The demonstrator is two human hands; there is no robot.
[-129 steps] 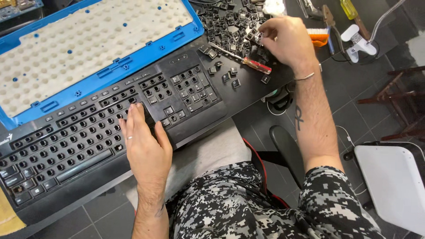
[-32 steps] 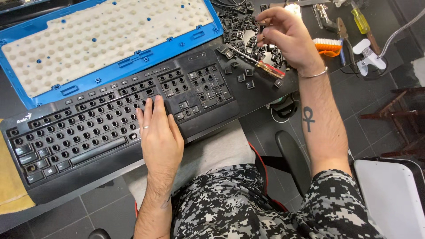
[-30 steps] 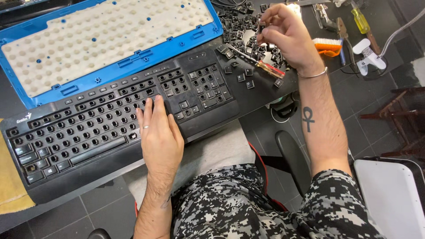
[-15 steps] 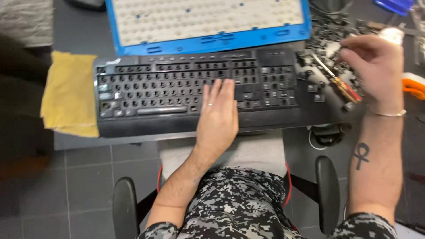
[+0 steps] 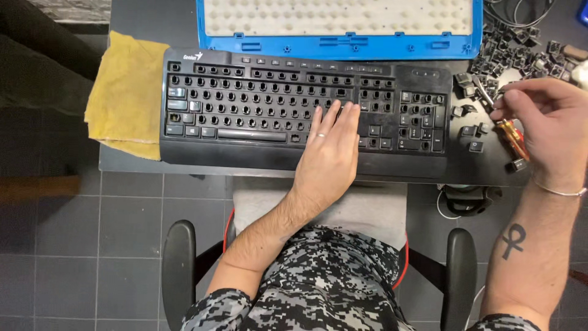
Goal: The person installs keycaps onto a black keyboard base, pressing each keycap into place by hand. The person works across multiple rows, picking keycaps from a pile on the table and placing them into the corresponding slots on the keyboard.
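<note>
Head view looks straight down at a person sitting on a chair with black armrests [image 5: 178, 270], in a grey patterned shirt [image 5: 331, 288]. A grey cloth [image 5: 373, 208] lies over the lap, just under the edge of the dark counter [image 5: 135, 160].

On the counter lies a black keyboard [image 5: 257, 116]. Most of its key caps are off, so rows of small round holes show. A few caps sit at its left end and on the number part at the right.

The left hand [image 5: 331, 153] lies flat on the keyboard, near the middle. Its fingers are stretched out and close together, and they press down on the keys part. It holds nothing. A ring is on one finger.

The right hand [image 5: 548, 132] is at the right side of the counter, well apart from the left one. Its fingers are curled, with the thumb and first finger tips pressed together. Whether something small is between them cannot be told. Just under this hand lies a tool with a red and yellow handle [image 5: 511, 136]. A thin bracelet is on the wrist.

Loose black key caps [image 5: 508, 52] lie in a pile beside the right hand and further back.

A yellow cloth [image 5: 125, 95] lies at the left end of the keyboard, touching it.

Farthest back lies a blue frame with a white bumpy sheet [image 5: 340, 21] in it, right behind the keyboard.
</note>
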